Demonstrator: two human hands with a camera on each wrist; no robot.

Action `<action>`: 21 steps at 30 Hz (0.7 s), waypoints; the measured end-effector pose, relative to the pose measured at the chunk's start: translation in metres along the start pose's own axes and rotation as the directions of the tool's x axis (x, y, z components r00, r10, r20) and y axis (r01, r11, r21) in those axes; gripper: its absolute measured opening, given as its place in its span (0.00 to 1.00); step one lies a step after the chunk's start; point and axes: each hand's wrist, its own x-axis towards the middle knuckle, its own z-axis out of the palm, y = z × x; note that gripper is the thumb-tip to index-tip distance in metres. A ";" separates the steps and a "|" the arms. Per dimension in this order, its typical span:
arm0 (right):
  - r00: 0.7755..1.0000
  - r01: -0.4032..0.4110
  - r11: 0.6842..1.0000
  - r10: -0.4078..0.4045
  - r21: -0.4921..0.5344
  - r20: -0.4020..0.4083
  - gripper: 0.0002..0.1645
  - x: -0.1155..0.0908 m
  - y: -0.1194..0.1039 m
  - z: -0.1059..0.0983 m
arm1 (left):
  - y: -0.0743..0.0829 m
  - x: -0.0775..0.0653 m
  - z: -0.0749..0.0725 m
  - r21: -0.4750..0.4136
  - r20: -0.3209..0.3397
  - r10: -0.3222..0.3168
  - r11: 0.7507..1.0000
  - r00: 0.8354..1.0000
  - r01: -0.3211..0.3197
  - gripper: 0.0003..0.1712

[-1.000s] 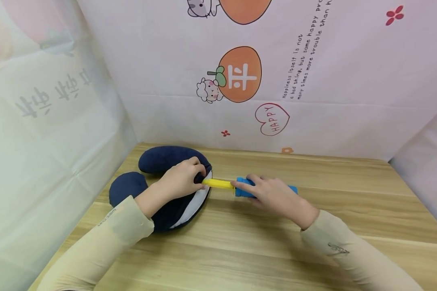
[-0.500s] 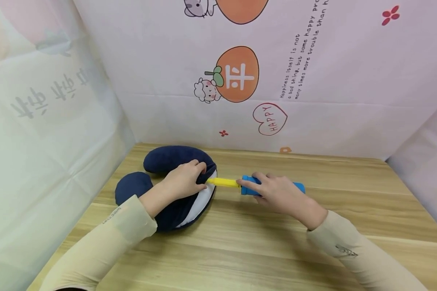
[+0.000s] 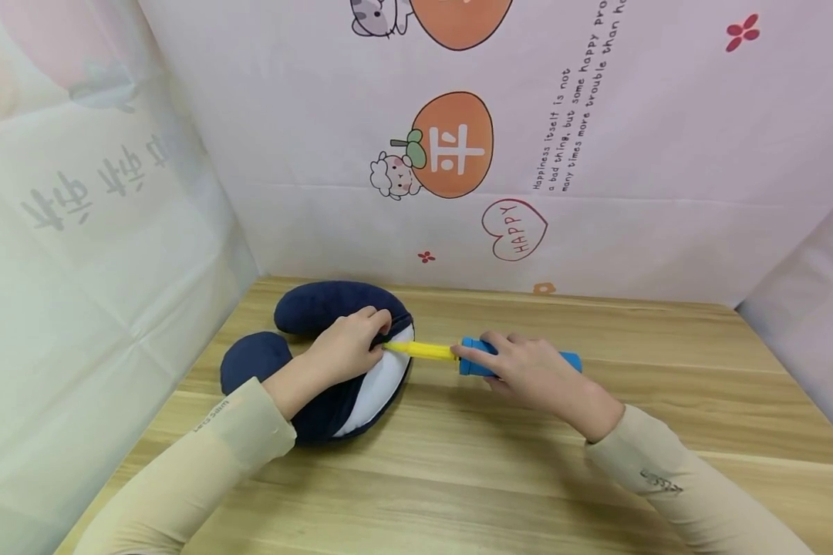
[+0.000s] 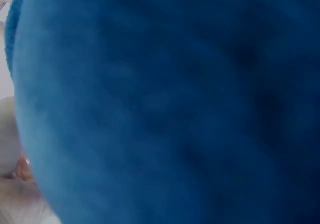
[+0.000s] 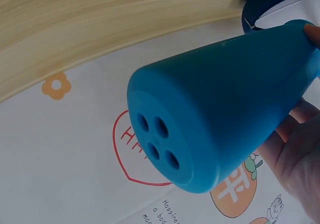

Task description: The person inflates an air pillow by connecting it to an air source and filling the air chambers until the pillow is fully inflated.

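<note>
A navy U-shaped neck pillow (image 3: 333, 302) lies on the left part of the table, a white strip (image 3: 382, 385) showing along its outer curve. My left hand (image 3: 347, 343) pinches the pillow at this opening, around the pointed tip of a yellow shaft (image 3: 426, 351). That shaft runs out of a blue hand pump (image 3: 571, 361), which my right hand (image 3: 524, 370) grips from above. In the right wrist view the pump (image 5: 215, 94) has several holes in its end. Dark blue plush (image 4: 150, 94) fills the left wrist view, hiding the left fingertips.
A wooden table (image 3: 458, 478) carries everything. White printed cloth hangs as a back wall (image 3: 319, 154) along the far edge, with a side cloth (image 3: 111, 270) at left and another (image 3: 819, 285) at right.
Pillow, pump and both hands have shifted slightly right over the second. More of the yellow shaft now shows between the left fingers and the blue pump body.
</note>
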 end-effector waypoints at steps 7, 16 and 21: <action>1.000 -0.006 1.000 0.006 0.004 0.001 0.41 0.001 0.000 0.000 | -0.008 -0.003 0.001 -0.077 -0.053 0.017 0.997 0.998 -0.021 0.09; 1.000 -0.009 1.000 0.009 0.005 0.009 0.41 0.003 0.000 -0.002 | -0.009 -0.004 0.000 -0.064 -0.010 -0.060 0.996 0.998 0.059 0.05; 1.000 -0.005 1.000 0.005 0.000 0.009 0.41 0.004 0.000 -0.002 | -0.009 -0.004 -0.001 -0.038 -0.013 -0.060 0.997 0.998 0.060 0.04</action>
